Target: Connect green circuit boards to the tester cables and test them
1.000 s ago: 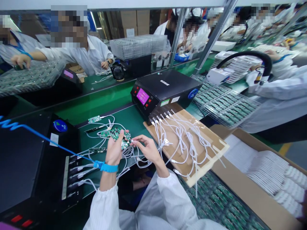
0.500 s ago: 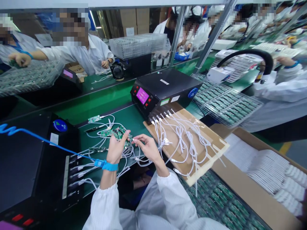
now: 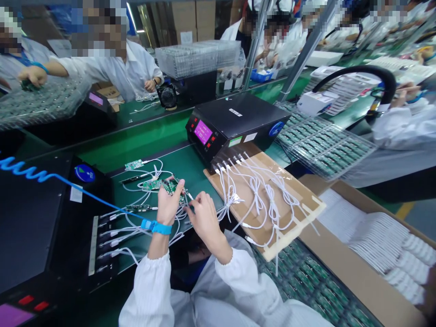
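Observation:
My left hand, with a blue wrist strap, is closed around several green circuit boards, thumb on top. Right beside it, my right hand is bent in a pinch at a thin white cable; the white plug shows between its fingertips and the edge of the boards. My fingers partly hide whether the plug sits in a board. More circuit boards with white cables attached lie on the green mat just beyond and left of my hands.
A black tester with a pink screen stands ahead, its white cables bundled on a cardboard sheet. Another black box is at left. Trays of boards and a carton of white cables lie at right. Co-workers sit opposite.
My right hand has drawn slightly down and back from the boards, its fingers more curled, and a white plug now shows there. The left hand still holds the boards.

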`<act>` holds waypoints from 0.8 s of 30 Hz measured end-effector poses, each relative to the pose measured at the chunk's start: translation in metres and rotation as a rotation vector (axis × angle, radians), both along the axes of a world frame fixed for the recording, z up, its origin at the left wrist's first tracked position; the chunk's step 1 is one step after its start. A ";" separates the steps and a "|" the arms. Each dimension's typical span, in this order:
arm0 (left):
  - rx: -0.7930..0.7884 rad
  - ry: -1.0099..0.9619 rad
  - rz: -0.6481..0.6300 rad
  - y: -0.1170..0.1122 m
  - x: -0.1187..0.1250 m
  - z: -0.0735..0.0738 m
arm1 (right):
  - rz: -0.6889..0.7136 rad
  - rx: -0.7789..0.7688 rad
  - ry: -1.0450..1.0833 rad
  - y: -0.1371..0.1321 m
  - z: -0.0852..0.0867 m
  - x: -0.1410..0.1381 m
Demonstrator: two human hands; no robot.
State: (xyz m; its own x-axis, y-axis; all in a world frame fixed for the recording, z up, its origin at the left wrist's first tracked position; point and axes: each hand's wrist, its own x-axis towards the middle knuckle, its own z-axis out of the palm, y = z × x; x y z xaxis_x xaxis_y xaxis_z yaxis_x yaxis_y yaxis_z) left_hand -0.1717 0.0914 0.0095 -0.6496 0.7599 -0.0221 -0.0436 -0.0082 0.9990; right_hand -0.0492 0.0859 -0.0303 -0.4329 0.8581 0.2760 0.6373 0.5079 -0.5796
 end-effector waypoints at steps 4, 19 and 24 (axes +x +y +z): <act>0.008 -0.082 0.044 0.001 -0.002 0.000 | 0.068 -0.029 0.125 -0.003 0.005 0.008; 0.102 -0.291 -0.052 -0.007 -0.004 0.022 | 0.035 -0.668 1.088 0.026 0.012 0.016; 0.101 -0.411 -0.069 -0.012 -0.001 0.029 | 0.133 -0.624 1.123 0.034 0.025 0.016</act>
